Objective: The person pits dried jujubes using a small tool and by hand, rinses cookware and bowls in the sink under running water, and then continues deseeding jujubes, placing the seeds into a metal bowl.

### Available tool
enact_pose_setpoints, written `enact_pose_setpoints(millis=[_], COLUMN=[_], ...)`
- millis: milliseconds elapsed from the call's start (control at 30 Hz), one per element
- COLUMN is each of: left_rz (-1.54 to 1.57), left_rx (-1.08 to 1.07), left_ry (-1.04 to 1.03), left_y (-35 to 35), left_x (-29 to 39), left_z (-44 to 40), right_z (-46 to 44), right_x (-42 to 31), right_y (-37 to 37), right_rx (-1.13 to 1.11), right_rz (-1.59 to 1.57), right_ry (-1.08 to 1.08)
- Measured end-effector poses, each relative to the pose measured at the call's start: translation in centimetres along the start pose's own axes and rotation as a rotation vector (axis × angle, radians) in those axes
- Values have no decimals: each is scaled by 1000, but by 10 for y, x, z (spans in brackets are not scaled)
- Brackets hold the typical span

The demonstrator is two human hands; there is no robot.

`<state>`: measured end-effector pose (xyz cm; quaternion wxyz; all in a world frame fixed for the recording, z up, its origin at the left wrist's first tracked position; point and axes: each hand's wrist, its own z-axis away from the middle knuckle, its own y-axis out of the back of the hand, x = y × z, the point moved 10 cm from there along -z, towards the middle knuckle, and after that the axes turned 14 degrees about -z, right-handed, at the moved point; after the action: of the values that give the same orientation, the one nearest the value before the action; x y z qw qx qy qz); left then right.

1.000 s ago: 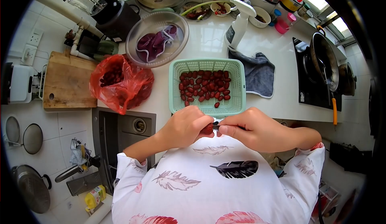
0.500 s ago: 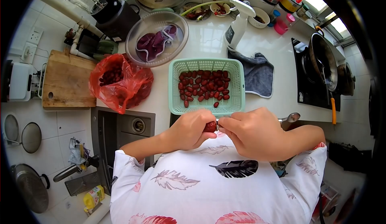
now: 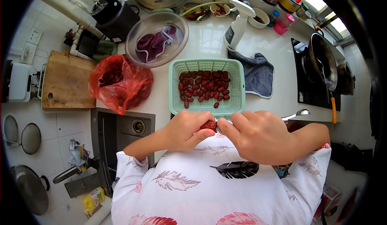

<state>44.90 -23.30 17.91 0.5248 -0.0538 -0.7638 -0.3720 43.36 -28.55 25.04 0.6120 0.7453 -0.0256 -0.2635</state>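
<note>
In front of my chest, my left hand (image 3: 183, 131) is closed round a wrinkled red date (image 3: 209, 125), pinched between thumb and fingers. My right hand (image 3: 258, 136) grips a metal spoon (image 3: 303, 112); its bowl sticks out to the right of my wrist, and the middle of it is hidden by my hand. The spoon's other end is at the date's right end; whether it goes into the fruit I cannot tell. Just beyond both hands sits a pale green plastic basket (image 3: 172, 87) holding many red dates (image 3: 205, 85) in its bottom.
Left of the basket lies a red plastic bag (image 3: 137, 83) of dates, with a clear bowl (image 3: 133, 55) holding purple cloth behind it. A cutting board (image 3: 66, 81) and sink (image 3: 121, 124) are left. Rightward are a grey cloth (image 3: 258, 75), spray bottle (image 3: 236, 27) and wok (image 3: 322, 59).
The spoon has turned in my right hand, its bowl now further right and higher, seen edge-on. My left thumb has shifted, and more of the date shows.
</note>
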Motion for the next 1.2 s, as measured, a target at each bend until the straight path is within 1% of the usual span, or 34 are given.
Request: enact_pose_setpoints(millis=[33, 67, 100, 133, 167, 233, 267, 300, 333, 367, 400, 467, 600, 667, 700, 767, 800, 867, 933, 967, 1000, 1033, 1067, 1133, 1200], left_rz=[-138, -276, -275, -285, -296, -344, -389, -390, -399, -407, -405, -508, -564, -555, -557, -60, -41, -73, -138, -138, -202, -265, -263, -176, -123], left_rx=[40, 79, 80, 131, 182, 222, 261, 259, 318, 375, 371, 405, 436, 380, 381, 298, 280, 287, 296, 296, 344, 391, 390, 390, 379], left_ry=[-44, -88, -88, -81, -74, -87, -100, -103, -145, -188, -191, -331, -336, -247, -246, 15, 54, 95, 175, 174, 91, 8, 8, -29, -22], left_y=[5, 8, 6, 9, 12, 15, 18, 16, 19, 23, 24, 27, 20, 14, 11, 7, 5, 6, 6, 5, 6, 8, 7, 4, 3], left_x=[5, 11, 12, 12, 13, 14, 16, 14, 17, 21, 20, 34, 34, 20, 23, -1, -4, -10, -21, -24, -18, -11, -10, -8, -11], left_z=[-1, -2, -2, -1, -1, -2, -2, -3, -1, 1, -1, 3, 7, 2, 3, 1, 0, 1, 3, 4, 6, 8, 8, 10, 10], right_z=[0, -1, -1, 0, -1, -2, -5, -5, -4, -6, -4, 0, -3, -6, -5, -6, -5, -7, -7, -8, -8, -8, -7, -6, -6], right_x=[2, 9, 13, 19, 21, 39, 42, 50, 56, 59, 62, 64, 63, 62, 60, 58, 55, 46, 45, 45, 45, 44, 43, 42, 40], right_y=[0, -3, -6, -12, -12, -10, -8, -14, -22, -19, -25, -36, -36, -27, -32, -21, -25, -28, -31, -31, -30, -33, -37, -35, -33], right_rx=[-1, -29, -56, -132, -132, -46, -44, -100, -157, -152, -204, -285, -277, -212, -212, -71, -72, -70, -65, -57, -57, -110, -164, -166, -165], right_rz=[0, -85, -170, -248, -247, -534, -534, -683, -831, -832, -936, -1097, -1057, -776, -775, -420, -420, -297, -328, -355, -356, -396, -436, -459, -480], right_ry=[1, -35, -71, -156, -155, -263, -263, -360, -458, -462, -535, -648, -597, -504, -501, -388, -388, -310, -302, -295, -296, -301, -305, -301, -296])
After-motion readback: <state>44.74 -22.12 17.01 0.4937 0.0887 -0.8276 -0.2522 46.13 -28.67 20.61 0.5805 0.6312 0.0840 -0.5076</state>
